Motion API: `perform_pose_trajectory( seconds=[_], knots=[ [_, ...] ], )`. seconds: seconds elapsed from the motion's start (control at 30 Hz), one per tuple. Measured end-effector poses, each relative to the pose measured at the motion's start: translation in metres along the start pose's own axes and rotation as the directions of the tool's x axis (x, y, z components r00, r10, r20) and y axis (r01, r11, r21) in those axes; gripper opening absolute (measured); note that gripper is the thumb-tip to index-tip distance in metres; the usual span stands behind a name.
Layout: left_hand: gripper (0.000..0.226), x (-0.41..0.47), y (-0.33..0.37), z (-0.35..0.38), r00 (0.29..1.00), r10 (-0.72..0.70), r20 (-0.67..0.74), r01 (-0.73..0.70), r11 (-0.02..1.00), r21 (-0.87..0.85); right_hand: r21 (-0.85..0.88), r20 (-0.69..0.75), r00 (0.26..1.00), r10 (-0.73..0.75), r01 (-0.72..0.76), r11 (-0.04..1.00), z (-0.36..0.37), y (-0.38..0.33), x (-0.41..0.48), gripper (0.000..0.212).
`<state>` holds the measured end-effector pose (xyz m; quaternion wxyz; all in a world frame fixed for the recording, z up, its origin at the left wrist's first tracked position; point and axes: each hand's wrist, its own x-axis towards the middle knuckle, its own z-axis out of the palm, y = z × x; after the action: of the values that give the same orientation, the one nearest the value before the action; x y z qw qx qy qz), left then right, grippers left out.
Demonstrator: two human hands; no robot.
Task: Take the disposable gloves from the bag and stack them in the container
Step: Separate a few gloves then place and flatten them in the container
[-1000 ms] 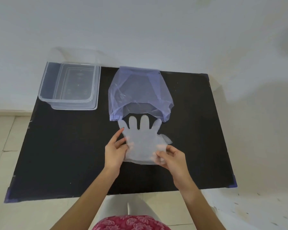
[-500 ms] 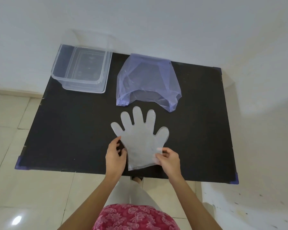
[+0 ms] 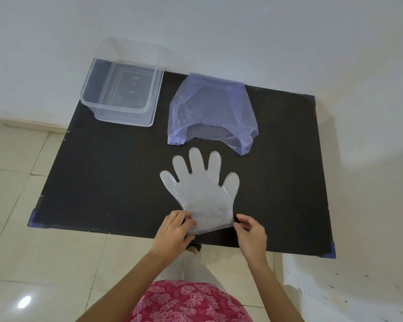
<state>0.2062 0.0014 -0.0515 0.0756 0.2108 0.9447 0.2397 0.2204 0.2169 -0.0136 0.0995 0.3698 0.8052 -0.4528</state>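
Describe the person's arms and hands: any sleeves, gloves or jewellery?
Both forearms are bare to the frame's bottom edge, with no sleeves visible. The left hand and right hand wear no gloves, rings, watch or bracelets. A pink floral-print garment covers the torso below.

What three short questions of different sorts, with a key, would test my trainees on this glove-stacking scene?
1. True or false: the clear plastic container already holds a glove.
2. Multiple choice: the disposable glove lies (A) inside the purple bag, (B) flat on the black table, fingers pointing toward the bag, (C) in the container.
3. Fill in: the left hand and right hand are at the glove's ____ end.

Key: 1 false, no glove shows in it. 2 B, near the mouth of the purple bag, on the black table. 3 cuff.
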Motion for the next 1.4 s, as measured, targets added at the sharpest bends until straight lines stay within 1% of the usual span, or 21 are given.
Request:
perform_pose_trajectory(
  seconds=[0.1,0.13,0.17,0.2,0.23,0.27,0.3,0.33,0.4,0.6,0.7,0.83,0.93,1.03,1.13,1.23,1.33,1.4],
  knots=[
    [0.038,-0.004,-0.005,0.001,0.999,-0.021,-0.026,0.021,1.0,-0.015,-0.038,0.03,0.999,-0.026,0.027,0.999,-0.001,0.004,-0.002,0.024],
    [0.037,-0.005,-0.007,0.001,0.999,-0.026,-0.033,0.025,1.0,-0.018,-0.072,0.045,0.998,-0.053,0.056,0.996,-0.001,0.005,-0.003,0.024],
    [0.035,-0.006,-0.008,0.001,0.999,-0.024,-0.037,0.024,1.0,-0.021,-0.148,0.059,0.992,-0.109,0.116,0.982,-0.001,0.006,-0.004,0.024],
    [0.034,-0.007,-0.009,0.002,0.999,-0.023,-0.039,0.022,1.0,-0.023,-0.263,0.08,0.979,-0.189,0.203,0.943,-0.001,0.008,-0.005,0.026],
    [0.033,-0.007,-0.008,0.002,0.999,-0.024,-0.04,0.023,0.999,-0.024,-0.385,0.115,0.955,-0.273,0.297,0.874,0.0,0.01,-0.006,0.028],
    [0.032,-0.008,-0.008,0.003,0.999,-0.028,-0.04,0.028,0.999,-0.022,-0.474,0.158,0.925,-0.345,0.378,0.795,0.0,0.012,-0.006,0.032],
    [0.032,-0.008,-0.007,0.003,0.999,-0.036,-0.04,0.035,0.999,-0.018,-0.526,0.205,0.9,-0.384,0.432,0.733,0.001,0.014,-0.005,0.036],
    [0.032,-0.008,-0.006,0.004,0.998,-0.045,-0.039,0.044,0.999,-0.017,-0.553,0.253,0.886,-0.389,0.462,0.693,0.002,0.016,-0.005,0.039],
    [0.03,-0.008,-0.005,0.007,0.998,-0.056,-0.04,0.056,0.998,-0.019,-0.569,0.303,0.873,-0.382,0.488,0.663,0.004,0.019,-0.004,0.042],
    [0.021,-0.007,-0.003,0.009,0.995,-0.058,-0.076,0.056,0.998,-0.027,-0.555,0.315,0.862,-0.398,0.508,0.659,0.003,0.019,-0.003,0.042],
    [0.017,-0.007,-0.003,0.01,0.993,-0.072,-0.095,0.07,0.997,-0.029,-0.536,0.308,0.863,-0.4,0.505,0.677,0.002,0.018,-0.002,0.041],
    [0.013,-0.006,-0.001,0.007,0.987,-0.122,-0.107,0.115,0.991,-0.075,-0.499,0.307,0.867,-0.393,0.498,0.709,0.0,0.017,-0.001,0.038],
    [0.012,-0.002,0.003,0.002,0.977,-0.168,-0.133,0.15,0.979,-0.135,-0.478,0.316,0.869,-0.38,0.492,0.728,-0.002,0.015,0.001,0.034],
    [0.014,0.0,0.008,-0.004,0.958,-0.258,-0.124,0.223,0.944,-0.241,-0.45,0.315,0.881,-0.354,0.467,0.762,-0.004,0.013,0.002,0.032],
    [0.016,0.004,0.014,-0.009,0.927,-0.36,-0.109,0.296,0.878,-0.377,-0.361,0.206,0.921,-0.331,0.386,0.849,-0.005,0.009,0.0,0.026],
    [0.017,0.011,0.022,-0.018,0.885,-0.452,-0.11,0.34,0.789,-0.512,-0.283,0.109,0.952,-0.286,0.306,0.909,-0.008,0.004,0.001,0.02],
    [0.017,0.017,0.03,-0.028,0.845,-0.527,-0.096,0.363,0.695,-0.621,-0.124,0.123,0.984,-0.126,0.141,0.982,-0.01,-0.004,0.002,0.019],
    [0.018,0.021,0.033,-0.033,0.82,-0.568,-0.075,0.374,0.63,-0.68,0.044,0.135,0.991,-0.017,0.011,0.999,-0.01,-0.01,0.004,0.022]
  ],
)
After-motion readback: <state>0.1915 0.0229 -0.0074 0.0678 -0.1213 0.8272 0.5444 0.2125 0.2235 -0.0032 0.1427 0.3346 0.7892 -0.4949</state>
